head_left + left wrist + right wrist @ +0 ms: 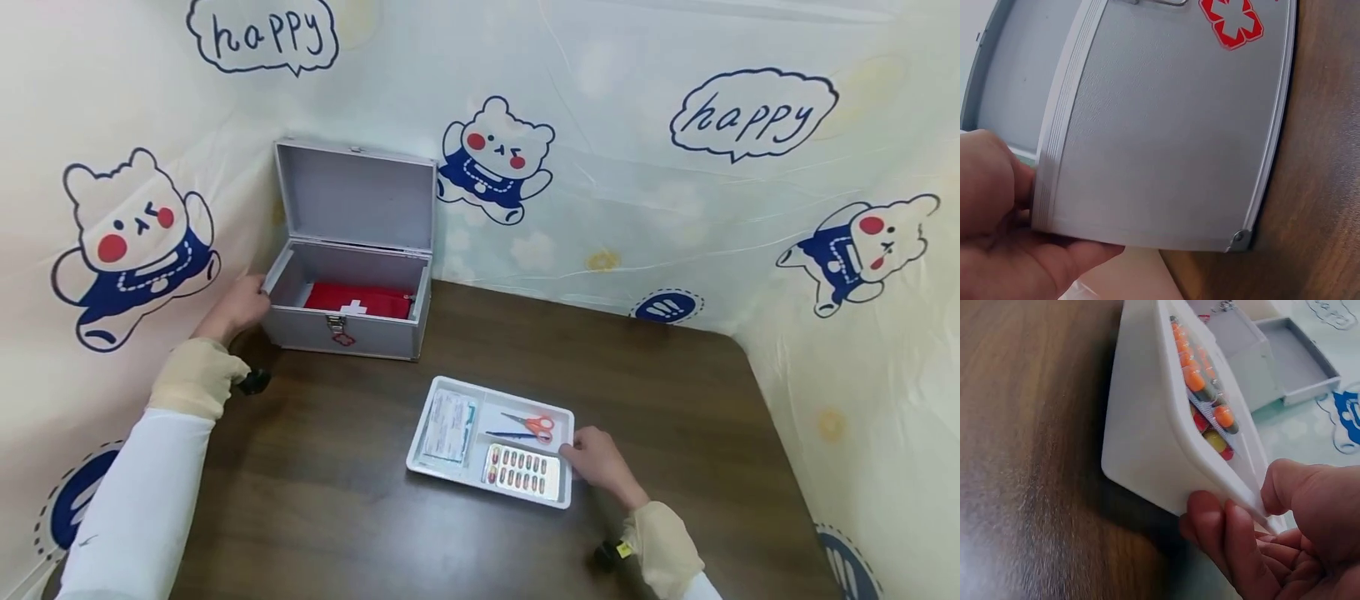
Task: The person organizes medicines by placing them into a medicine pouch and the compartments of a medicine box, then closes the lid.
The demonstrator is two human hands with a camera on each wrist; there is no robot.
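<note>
A silver metal first-aid box (375, 335) stands at the back left with its lid (358, 196) raised. My left hand (242, 307) grips its left front corner at the rim; the left wrist view has the fingers over that edge. A red pouch (326, 297) with a white cross lies inside. In front, to the right, is a white tray (414, 446). Its right end is pinched by my right hand (600, 460), thumb on the rim and fingers outside. The tray bears orange-handled scissors (542, 426), a thin blue tool (512, 434), capsule blister packs (525, 472) and white packets (448, 423).
The brown wooden table (337, 500) carries the box and tray. A printed cloth (600, 167) with bears and "happy" lettering hangs behind and at both sides, close to the box's back and left side. A latch (335, 325) sits on the box's front.
</note>
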